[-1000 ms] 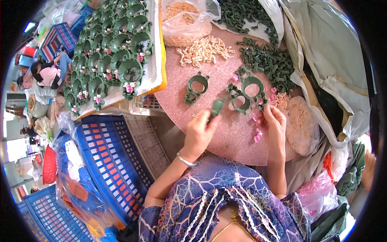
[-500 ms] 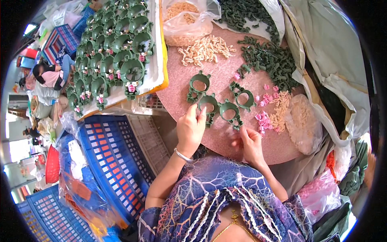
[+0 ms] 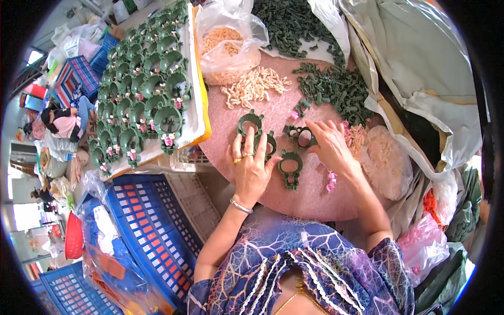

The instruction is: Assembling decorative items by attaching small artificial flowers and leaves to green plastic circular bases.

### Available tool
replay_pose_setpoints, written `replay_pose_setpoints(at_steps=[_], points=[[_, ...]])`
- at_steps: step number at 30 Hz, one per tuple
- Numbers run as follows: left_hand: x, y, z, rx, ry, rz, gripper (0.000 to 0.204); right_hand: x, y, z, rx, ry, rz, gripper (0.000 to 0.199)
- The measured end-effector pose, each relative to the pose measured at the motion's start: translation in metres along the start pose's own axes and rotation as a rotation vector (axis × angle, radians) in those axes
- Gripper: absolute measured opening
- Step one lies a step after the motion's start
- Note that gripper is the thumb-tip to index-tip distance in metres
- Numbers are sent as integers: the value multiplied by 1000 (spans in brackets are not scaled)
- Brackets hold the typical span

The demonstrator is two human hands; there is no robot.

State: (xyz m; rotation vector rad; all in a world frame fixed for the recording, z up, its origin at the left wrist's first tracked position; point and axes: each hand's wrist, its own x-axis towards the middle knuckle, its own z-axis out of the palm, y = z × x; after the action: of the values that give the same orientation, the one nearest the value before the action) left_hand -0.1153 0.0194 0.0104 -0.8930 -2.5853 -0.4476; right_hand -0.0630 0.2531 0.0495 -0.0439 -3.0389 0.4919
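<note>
My left hand (image 3: 251, 170) lies with its fingers stretched over dark green plastic ring pieces; one such ring piece (image 3: 250, 116) shows past the fingertips, another (image 3: 271, 145) beside the index finger. My right hand (image 3: 335, 148) has its fingers apart and reaches across the right side of the round table. Next to its thumb and fingertips is a further green ring piece (image 3: 304, 137); whether they touch, I cannot tell. Between my hands a fourth ring piece (image 3: 290, 167) lies on the table. Small pink pieces (image 3: 331, 181) sit below my right hand.
The pink round table (image 3: 223, 142) bears a heap of cream pieces (image 3: 254, 86) and a dark green pile (image 3: 341, 94). At left a yellow-edged tray (image 3: 202, 113) holds rows of green rings with pink parts. Blue crates (image 3: 152, 220) stand below it. A clear bag (image 3: 386, 160) lies right.
Both hands have left the near ring pieces and moved up the table, the left onto the left rings, the right over the pink pieces. The ring pieces have shifted, and the view has tilted slightly.
</note>
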Motion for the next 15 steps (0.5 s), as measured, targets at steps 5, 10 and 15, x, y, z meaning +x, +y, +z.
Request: replay_pose_setpoints(at_steps=[5, 10, 15], points=[[9, -5, 2, -102, -152, 9, 60, 59, 13, -25, -190, -251, -436, 51], [-3, -11, 12, -167, -175, -41, 65, 87, -13, 8, -281, 209, -770, 45], [-18, -22, 5, -324, 13, 13, 64, 40, 33, -90, -539, -44, 314, 8]])
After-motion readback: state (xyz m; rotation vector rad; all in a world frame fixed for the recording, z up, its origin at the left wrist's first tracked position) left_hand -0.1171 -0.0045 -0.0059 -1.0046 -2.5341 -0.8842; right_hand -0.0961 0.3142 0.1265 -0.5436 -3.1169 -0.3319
